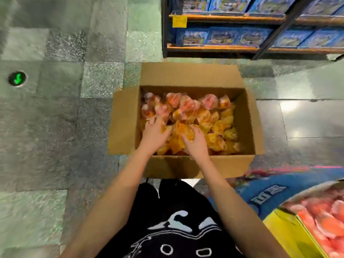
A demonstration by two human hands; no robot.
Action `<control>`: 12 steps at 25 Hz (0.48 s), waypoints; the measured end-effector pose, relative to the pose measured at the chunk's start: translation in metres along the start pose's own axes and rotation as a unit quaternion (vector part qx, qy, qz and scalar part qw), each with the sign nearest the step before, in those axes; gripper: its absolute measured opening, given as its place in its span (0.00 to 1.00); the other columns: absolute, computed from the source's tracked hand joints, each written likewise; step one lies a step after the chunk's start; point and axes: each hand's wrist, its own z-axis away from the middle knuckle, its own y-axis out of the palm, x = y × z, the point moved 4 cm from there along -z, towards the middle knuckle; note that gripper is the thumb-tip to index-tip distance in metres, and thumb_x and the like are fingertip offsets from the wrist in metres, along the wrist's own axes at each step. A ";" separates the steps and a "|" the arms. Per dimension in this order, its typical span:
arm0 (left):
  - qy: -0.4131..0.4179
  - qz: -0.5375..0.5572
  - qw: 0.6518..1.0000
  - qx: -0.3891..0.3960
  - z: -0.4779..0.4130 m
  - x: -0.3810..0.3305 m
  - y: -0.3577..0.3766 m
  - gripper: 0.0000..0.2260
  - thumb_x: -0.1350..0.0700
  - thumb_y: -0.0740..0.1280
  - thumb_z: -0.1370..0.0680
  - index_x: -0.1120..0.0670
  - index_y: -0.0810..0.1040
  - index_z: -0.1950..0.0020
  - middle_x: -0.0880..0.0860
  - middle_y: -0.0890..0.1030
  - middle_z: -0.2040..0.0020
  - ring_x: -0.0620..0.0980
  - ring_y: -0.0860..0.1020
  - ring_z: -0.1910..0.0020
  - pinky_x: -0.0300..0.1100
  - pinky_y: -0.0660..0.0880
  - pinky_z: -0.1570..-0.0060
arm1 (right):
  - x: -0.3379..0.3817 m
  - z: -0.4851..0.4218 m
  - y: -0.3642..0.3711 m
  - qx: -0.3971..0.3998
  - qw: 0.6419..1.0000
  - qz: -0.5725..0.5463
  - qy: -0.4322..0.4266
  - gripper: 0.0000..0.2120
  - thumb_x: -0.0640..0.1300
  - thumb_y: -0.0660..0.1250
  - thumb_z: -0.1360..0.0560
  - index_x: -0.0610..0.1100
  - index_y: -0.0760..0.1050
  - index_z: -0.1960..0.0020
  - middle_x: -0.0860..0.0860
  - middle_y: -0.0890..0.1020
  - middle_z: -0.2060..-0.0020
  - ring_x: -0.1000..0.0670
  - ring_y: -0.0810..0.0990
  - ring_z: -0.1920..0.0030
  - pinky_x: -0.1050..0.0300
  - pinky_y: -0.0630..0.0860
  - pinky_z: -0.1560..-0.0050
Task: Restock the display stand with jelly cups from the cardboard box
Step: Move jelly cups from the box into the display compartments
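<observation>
An open cardboard box (250,127) stands on the tiled floor in front of me, filled with several jelly cups (219,125), orange ones near me and pink ones at the far side. Both my hands are down inside it. My left hand (153,134) lies with its fingers spread over the cups on the box's left side. My right hand (194,141) curls its fingers round an orange jelly cup (183,130) between the two hands. The display stand (283,228), yellow-sided and holding pink cups (323,220), fills the bottom right corner.
A dark shelf (223,47) with blue boxed goods rises just beyond the box. A blue printed panel (268,192) lies between the box and the stand. A green arrow marker (17,78) is set into the grey tiled floor at left.
</observation>
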 end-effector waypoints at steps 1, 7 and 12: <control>-0.007 0.025 1.000 -0.002 -0.012 -0.002 0.001 0.26 0.48 0.63 0.21 0.48 0.63 0.23 0.58 0.67 0.28 0.61 0.65 0.29 0.52 0.63 0.30 | 0.002 -0.013 0.000 0.011 1.000 -0.010 0.001 0.26 0.52 0.64 0.20 0.44 0.65 0.25 0.45 0.68 0.28 0.46 0.64 0.27 0.55 0.62 0.30; -0.157 0.141 0.977 -0.029 -0.085 0.034 0.017 0.27 0.45 0.63 0.19 0.51 0.61 0.23 0.56 0.62 0.25 0.57 0.65 0.27 0.52 0.63 0.29 | 0.018 -0.116 0.000 -0.031 0.998 -0.044 0.020 0.30 0.56 0.62 0.20 0.47 0.58 0.23 0.46 0.62 0.24 0.47 0.60 0.25 0.50 0.60 0.27; -0.138 0.110 0.984 0.024 -0.129 0.054 0.035 0.29 0.45 0.62 0.19 0.50 0.56 0.21 0.53 0.54 0.22 0.55 0.63 0.26 0.49 0.62 0.29 | 0.019 -0.193 0.012 -0.007 0.999 0.039 0.003 0.28 0.59 0.59 0.20 0.52 0.61 0.23 0.42 0.68 0.28 0.43 0.63 0.27 0.45 0.62 0.27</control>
